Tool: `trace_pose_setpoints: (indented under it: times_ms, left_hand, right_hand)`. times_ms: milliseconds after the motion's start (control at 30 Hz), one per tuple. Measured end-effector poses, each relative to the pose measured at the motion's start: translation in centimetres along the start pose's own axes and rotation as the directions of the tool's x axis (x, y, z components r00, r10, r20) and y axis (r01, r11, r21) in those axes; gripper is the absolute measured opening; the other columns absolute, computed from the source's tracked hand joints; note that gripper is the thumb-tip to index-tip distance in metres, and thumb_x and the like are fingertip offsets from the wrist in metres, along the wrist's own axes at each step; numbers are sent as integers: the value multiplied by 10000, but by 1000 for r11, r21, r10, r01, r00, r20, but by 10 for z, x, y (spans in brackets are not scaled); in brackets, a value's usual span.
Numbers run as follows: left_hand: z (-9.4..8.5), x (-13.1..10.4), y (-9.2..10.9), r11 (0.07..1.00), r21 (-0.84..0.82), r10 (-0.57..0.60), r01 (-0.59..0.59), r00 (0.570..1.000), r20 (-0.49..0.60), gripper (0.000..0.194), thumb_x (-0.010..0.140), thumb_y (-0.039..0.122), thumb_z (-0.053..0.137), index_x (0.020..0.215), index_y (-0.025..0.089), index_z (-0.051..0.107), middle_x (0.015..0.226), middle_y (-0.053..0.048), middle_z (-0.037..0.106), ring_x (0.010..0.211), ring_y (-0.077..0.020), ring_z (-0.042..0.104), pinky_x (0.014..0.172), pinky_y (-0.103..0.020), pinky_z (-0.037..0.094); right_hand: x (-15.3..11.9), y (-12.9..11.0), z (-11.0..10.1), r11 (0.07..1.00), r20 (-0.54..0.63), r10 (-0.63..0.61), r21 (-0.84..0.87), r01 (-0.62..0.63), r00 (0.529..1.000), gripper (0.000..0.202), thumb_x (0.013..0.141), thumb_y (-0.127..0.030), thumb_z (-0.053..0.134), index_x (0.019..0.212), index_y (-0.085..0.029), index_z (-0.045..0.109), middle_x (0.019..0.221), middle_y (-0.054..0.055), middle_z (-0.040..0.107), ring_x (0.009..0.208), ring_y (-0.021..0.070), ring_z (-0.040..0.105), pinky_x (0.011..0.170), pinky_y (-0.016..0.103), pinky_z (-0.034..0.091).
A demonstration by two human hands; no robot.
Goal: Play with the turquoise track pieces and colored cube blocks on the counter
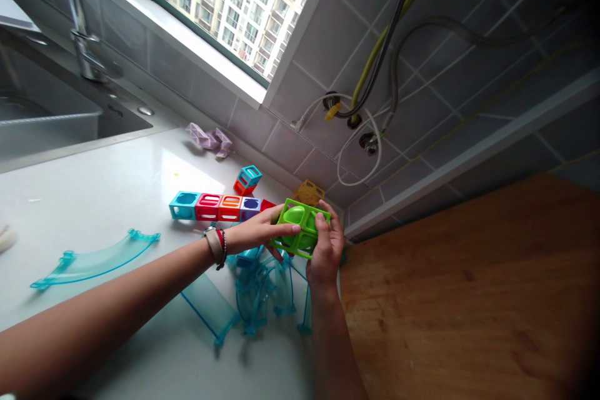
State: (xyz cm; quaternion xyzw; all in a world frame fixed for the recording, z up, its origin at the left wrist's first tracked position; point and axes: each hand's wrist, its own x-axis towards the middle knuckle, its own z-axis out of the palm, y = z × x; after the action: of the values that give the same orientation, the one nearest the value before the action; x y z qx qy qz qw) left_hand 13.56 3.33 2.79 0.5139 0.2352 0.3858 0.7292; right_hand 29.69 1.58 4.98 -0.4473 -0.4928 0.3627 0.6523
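Between my two hands is a block of green toy cubes [301, 228], open-framed and joined together. My left hand [257, 229] grips its left side, with the thumb lying across the front. From the right, my right hand [327, 244] wraps around it, its thumb pressing the upper right part. Just behind my left hand runs a row of joined cubes [219, 207] in blue, red, orange and purple, its right end partly hidden by that hand. Below the hands lies a pile of clear blue track pieces [255, 297].
A curved blue track piece [100, 259] lies on the white counter [94, 194] at left. Near the wall sit a blue-and-orange cube pair [247, 180], yellow cubes [309, 191] and a crumpled purple thing [209, 140]. A sink [117, 127] is at left, a wooden panel [459, 300] at right.
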Motion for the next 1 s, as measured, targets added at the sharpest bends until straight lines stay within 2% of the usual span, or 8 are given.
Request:
trace_pose_setpoints:
  times_ms: [167,300,500,600,800,1000]
  left_hand:
    - [6,1,-1,999,-53,7,-12,995,-100,650,907,604,659,1430,256,492,1207,-125,697,927,-278,762,525,-256,623]
    - [6,5,-4,998,-24,48,-53,980,-191,588,911,639,630,1313,217,555,1025,-77,704,819,-243,751,558,-300,638]
    - [4,9,-7,997,-30,68,-77,970,-231,583,876,658,659,1202,180,598,910,-44,689,719,-199,716,560,-291,616]
    - [2,10,-9,995,-10,93,-98,970,-223,596,860,647,684,1200,163,610,907,-46,702,714,-187,712,574,-269,598]
    - [-6,13,-14,978,106,194,-178,965,-175,576,773,494,835,1191,154,631,1031,-70,743,896,-226,739,722,-275,604]
    - [-6,9,-8,991,87,107,-101,992,-62,769,616,316,959,1245,183,535,990,-63,738,776,-229,754,609,-317,641]
  right_hand:
    - [-3,-2,1,998,25,-41,-42,42,999,362,914,-419,670,1214,-215,680,1037,35,707,866,173,655,774,283,514]
    - [-3,1,2,992,65,-81,-93,86,995,367,910,-400,682,1218,-200,675,1072,53,720,901,179,674,805,289,533]
    - [0,7,2,992,88,-79,-88,87,993,433,910,-396,697,1292,-199,654,1148,69,721,959,186,690,831,297,547]
    - [0,8,2,993,70,-72,-86,78,995,428,911,-400,690,1286,-198,659,1152,68,718,969,190,683,837,302,543]
    - [-1,10,1,993,65,-80,-81,85,995,368,885,-394,709,1201,-209,675,1087,45,707,938,184,666,844,306,528]
    - [0,13,-1,999,87,29,41,-33,996,406,847,-394,742,1200,-222,639,1068,41,696,922,187,674,825,320,543]
